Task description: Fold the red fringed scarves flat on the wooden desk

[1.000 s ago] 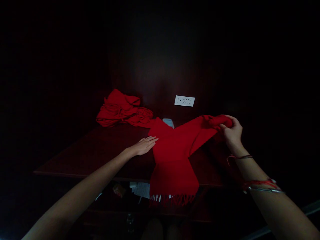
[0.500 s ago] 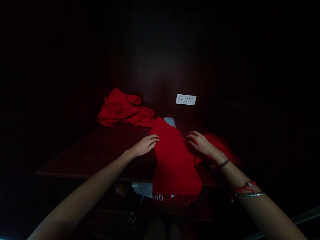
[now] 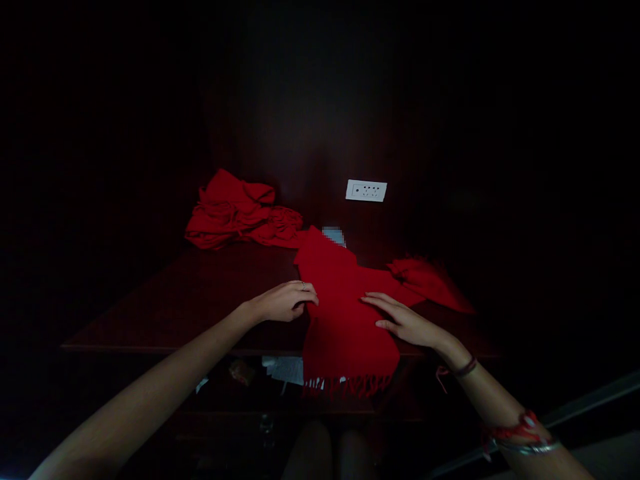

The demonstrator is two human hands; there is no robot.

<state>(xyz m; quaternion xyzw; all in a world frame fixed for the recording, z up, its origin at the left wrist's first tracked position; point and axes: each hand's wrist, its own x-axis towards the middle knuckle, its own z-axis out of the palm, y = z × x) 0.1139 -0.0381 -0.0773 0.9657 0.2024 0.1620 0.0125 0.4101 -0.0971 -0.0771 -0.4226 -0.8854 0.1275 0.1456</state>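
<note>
A soft, red woollen scarf with a fringed end (image 3: 340,313) lay between both hands on the dark, polished wooden table (image 3: 200,300), its fringe hanging over the near edge. The left hand (image 3: 283,301) touched the scarf's left edge with its fingers half curled; whether it pinched the cloth could not be told. The right hand (image 3: 403,320) lay flat and spread on the scarf, gripping nothing. Beyond the left hand sat a crumpled heap of red cloth (image 3: 235,213).

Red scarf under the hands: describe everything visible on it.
The scarf is plain red and looks like soft knit cloth. It lies on the dark table as a bent band. One end hangs over the near edge and shows its fringe. The other end runs off right, bunched. Its far corner reaches a red heap, but contact is unclear. The left hand rests at its left edge. The right hand lies flat on top.
</note>
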